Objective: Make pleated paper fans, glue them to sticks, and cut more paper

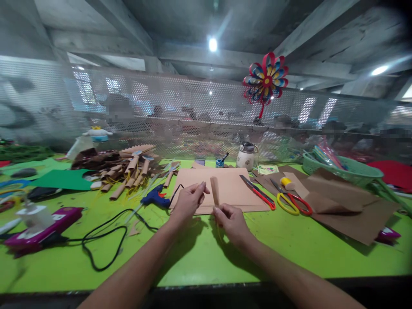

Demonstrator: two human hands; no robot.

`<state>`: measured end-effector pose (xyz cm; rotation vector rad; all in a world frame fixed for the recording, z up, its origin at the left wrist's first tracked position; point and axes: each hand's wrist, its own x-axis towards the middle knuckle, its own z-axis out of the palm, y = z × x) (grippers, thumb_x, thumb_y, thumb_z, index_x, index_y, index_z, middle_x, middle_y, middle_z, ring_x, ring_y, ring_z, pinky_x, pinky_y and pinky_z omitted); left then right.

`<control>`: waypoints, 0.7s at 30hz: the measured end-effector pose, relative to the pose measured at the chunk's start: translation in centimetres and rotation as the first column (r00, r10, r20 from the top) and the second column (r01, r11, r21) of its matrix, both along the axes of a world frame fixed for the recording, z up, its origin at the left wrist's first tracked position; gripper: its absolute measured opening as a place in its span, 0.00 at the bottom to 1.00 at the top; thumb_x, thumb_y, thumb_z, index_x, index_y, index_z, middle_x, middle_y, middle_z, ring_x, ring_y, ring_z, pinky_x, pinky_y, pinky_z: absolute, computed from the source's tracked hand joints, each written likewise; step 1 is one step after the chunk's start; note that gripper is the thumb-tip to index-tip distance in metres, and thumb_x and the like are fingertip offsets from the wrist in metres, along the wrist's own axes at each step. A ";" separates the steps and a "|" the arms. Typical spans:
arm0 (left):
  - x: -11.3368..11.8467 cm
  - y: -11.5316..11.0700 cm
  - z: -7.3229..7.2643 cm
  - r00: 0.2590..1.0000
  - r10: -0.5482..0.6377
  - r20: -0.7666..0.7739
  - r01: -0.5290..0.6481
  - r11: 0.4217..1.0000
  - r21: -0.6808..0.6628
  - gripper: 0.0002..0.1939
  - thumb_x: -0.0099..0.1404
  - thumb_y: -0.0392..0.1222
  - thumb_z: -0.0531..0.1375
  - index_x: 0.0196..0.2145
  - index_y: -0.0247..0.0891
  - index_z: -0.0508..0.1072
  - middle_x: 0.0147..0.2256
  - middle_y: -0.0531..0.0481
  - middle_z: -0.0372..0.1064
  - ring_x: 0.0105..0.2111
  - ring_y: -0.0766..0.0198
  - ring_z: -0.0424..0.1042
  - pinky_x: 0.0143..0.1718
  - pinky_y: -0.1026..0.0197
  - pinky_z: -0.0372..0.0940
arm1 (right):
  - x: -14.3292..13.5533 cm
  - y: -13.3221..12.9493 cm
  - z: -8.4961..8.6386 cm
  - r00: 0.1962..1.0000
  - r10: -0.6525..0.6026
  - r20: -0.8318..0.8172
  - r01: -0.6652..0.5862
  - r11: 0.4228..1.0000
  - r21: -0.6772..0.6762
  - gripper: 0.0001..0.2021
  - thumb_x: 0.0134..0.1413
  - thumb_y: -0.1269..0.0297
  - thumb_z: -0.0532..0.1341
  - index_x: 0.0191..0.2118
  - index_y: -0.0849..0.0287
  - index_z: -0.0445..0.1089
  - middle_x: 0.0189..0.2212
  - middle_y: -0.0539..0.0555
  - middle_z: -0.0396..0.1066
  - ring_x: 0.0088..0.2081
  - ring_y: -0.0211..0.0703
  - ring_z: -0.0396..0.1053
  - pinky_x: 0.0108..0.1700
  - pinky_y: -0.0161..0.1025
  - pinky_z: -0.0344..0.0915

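Note:
Between the thumb and fingers of my right hand [230, 221] is a narrow strip of brown paper [214, 191], standing nearly upright and slightly blurred. A thin yellow thread [220, 235] hangs below that hand. My left hand [192, 198] is raised just to the left of the strip, apart from it, with its fingertips pinched together; whatever they may hold is too small to make out. Under both hands lies a stack of tan cardboard sheets [189, 178]. A craft knife with a red handle [262, 195] rests on its right side. Left of the stack is a blue glue gun [155, 196].
Scissors with yellow and red handles [294, 204], a yellow thread spool [287, 183] and brown paper [347, 206] lie right. Several paper rolls [131, 176] are piled left, near a black cable [106, 234] and purple power strip [45, 229]. A jar [246, 158] stands behind.

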<state>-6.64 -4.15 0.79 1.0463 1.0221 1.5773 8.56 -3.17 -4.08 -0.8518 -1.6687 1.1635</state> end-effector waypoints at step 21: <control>-1.3 0.5 -0.3 0.969 -0.168 0.182 0.177 0.984 -0.036 0.11 0.50 0.38 0.62 0.34 0.36 0.78 0.37 0.46 0.74 0.37 0.62 0.71 0.37 0.64 0.67 | -0.1 -0.3 0.3 0.998 -0.069 -0.001 0.069 0.995 0.074 0.17 0.56 0.55 0.57 0.21 0.58 0.58 0.18 0.45 0.53 0.23 0.35 0.52 0.26 0.35 0.51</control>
